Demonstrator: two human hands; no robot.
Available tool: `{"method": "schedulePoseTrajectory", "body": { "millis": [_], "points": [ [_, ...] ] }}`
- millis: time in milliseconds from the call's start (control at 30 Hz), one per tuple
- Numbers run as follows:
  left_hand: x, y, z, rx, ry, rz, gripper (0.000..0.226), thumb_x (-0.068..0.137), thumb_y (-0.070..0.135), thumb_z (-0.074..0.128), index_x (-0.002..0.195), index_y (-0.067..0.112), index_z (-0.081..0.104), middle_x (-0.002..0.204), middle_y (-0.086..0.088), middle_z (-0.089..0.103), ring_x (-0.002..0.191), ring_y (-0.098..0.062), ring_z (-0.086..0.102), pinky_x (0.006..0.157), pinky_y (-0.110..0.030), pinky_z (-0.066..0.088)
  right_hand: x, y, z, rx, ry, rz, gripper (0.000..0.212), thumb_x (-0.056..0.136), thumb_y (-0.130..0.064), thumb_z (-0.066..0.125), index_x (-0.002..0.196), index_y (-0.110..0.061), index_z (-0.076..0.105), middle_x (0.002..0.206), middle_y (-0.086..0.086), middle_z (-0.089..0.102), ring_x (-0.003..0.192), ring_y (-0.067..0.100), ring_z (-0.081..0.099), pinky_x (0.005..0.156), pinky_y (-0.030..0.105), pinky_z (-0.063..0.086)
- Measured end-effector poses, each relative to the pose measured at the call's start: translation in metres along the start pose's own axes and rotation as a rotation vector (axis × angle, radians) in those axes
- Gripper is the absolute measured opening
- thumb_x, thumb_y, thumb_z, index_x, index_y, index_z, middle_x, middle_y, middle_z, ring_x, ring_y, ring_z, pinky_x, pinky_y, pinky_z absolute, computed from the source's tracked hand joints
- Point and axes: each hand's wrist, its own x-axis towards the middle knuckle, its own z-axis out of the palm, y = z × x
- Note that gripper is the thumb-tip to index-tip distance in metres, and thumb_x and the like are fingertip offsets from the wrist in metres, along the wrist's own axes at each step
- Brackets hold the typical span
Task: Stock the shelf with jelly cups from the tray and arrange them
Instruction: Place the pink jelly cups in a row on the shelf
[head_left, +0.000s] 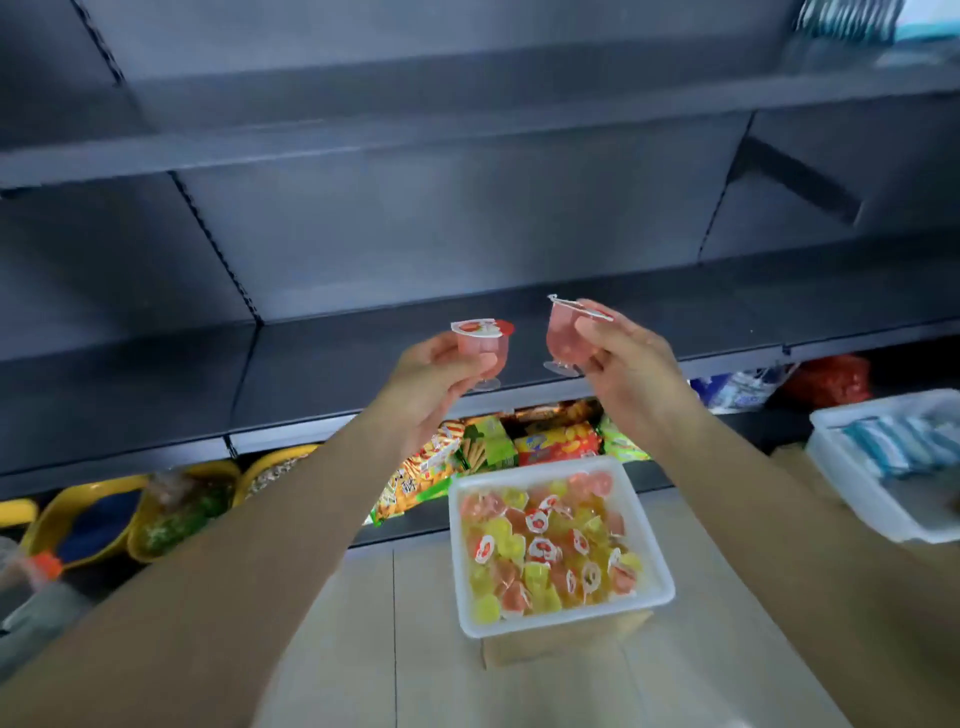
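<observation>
Two pink jelly cups are up in front of the dark shelf (363, 358), one in each hand, seen from the head camera. My left hand (431, 382) has its fingers closed around the left jelly cup (482, 349), which stands almost upright with its printed lid on top and its clear foot showing below the fingers. My right hand (631, 376) is clamped on the right jelly cup (563, 338); this one is tilted, its lid leaning toward the hand. The two cups are near each other but apart, and both hang above the front edge of the shelf, not touching it.

Below the shelf, on a cardboard box (545, 644) on the floor, sits the white tray (566, 621), full of pink and yellow jelly cups in a loose pile. Behind the tray, under the shelf, lie bright snack packets (558, 441). Left of the tray, also under the shelf, I see yellow bowls (83, 512). Right of the tray stands another white bin (857, 499) with pale blue packs inside.
</observation>
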Motion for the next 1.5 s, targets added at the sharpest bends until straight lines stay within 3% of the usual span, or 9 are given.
{"method": "schedulePoseTrajectory", "body": {
  "millis": [133,433,667,900,1033,1133,1233,1400,1500],
  "points": [
    [-0.013,0.084,0.001,0.019,0.01,0.135,0.031,0.084,-0.005,0.061,0.114,0.004,0.06,0.105,-0.005,0.068,0.09,-0.012,0.067,0.089,-0.022,0.053,0.002,-0.063,0.057,-0.041,-0.071,-0.078,0.029,0.09,-0.003,0.056,0.119,0.001,0.058,0.1,0.008,0.068,0.095,0.018,0.064,0.095,0.033,0.051],
    [-0.015,0.221,-0.016,0.087,0.03,0.391,0.021,0.083,-0.004,0.063,0.101,0.007,0.066,0.091,-0.002,0.07,0.078,-0.01,0.07,0.076,-0.014,0.053,0.029,-0.143,0.163,-0.079,-0.274,-0.177,0.013,0.086,-0.001,0.059,0.095,-0.006,0.068,0.087,0.001,0.074,0.086,0.011,0.069,0.083,0.02,0.054],
    [0.028,0.27,-0.07,0.099,0.154,0.444,0.021,0.083,-0.003,0.064,0.099,0.01,0.067,0.091,0.0,0.071,0.081,-0.009,0.068,0.088,-0.02,0.051,0.105,-0.141,0.224,-0.074,-0.324,-0.147,0.009,0.086,-0.004,0.063,0.093,-0.005,0.068,0.087,0.0,0.074,0.084,0.009,0.069,0.087,0.022,0.053],
    [0.076,0.292,-0.158,0.156,0.358,0.401,0.025,0.077,0.0,0.072,0.101,0.005,0.067,0.112,-0.015,0.067,0.103,-0.03,0.065,0.104,-0.04,0.044,0.177,-0.111,0.277,-0.157,-0.367,-0.119,0.013,0.086,-0.003,0.063,0.096,-0.009,0.069,0.093,-0.001,0.073,0.088,0.009,0.068,0.079,0.016,0.053],
    [0.115,0.295,-0.219,0.257,0.474,0.377,0.022,0.073,0.008,0.077,0.093,0.013,0.07,0.102,-0.004,0.072,0.102,-0.022,0.066,0.107,-0.038,0.039,0.227,-0.076,0.318,-0.228,-0.331,-0.141,0.019,0.086,-0.005,0.065,0.104,-0.007,0.068,0.101,0.003,0.071,0.095,0.014,0.066,0.094,0.027,0.049],
    [0.156,0.3,-0.268,0.275,0.512,0.369,0.028,0.072,0.005,0.077,0.1,0.007,0.071,0.092,0.0,0.072,0.079,-0.008,0.07,0.097,-0.024,0.045,0.274,-0.039,0.353,-0.271,-0.256,-0.155,0.019,0.083,-0.005,0.069,0.101,-0.009,0.07,0.101,0.003,0.072,0.097,0.016,0.066,0.104,0.036,0.045],
    [0.206,0.306,-0.318,0.279,0.56,0.351,0.031,0.074,0.003,0.076,0.104,0.003,0.068,0.085,0.001,0.068,0.051,0.004,0.062,0.066,-0.005,0.041,0.324,-0.001,0.389,-0.297,-0.155,-0.164,0.013,0.08,-0.007,0.073,0.089,-0.016,0.071,0.088,-0.003,0.072,0.079,0.009,0.068,0.106,0.037,0.041],
    [0.289,0.309,-0.39,0.314,0.625,0.306,0.04,0.072,0.0,0.076,0.111,0.001,0.065,0.1,-0.009,0.069,0.074,-0.017,0.064,0.052,-0.006,0.048,0.405,0.057,0.438,-0.337,-0.027,-0.153,0.027,0.08,-0.005,0.074,0.106,-0.005,0.069,0.093,0.002,0.071,0.081,0.012,0.066,0.071,0.015,0.05],
    [0.328,0.308,-0.415,0.344,0.621,0.299,0.04,0.072,0.001,0.077,0.11,0.001,0.065,0.098,-0.009,0.068,0.069,-0.012,0.063,0.054,-0.007,0.049,0.44,0.075,0.458,-0.372,-0.018,-0.161,0.024,0.081,0.0,0.07,0.104,-0.008,0.066,0.085,-0.003,0.067,0.071,0.004,0.063,0.053,0.006,0.045]
  ]
}}
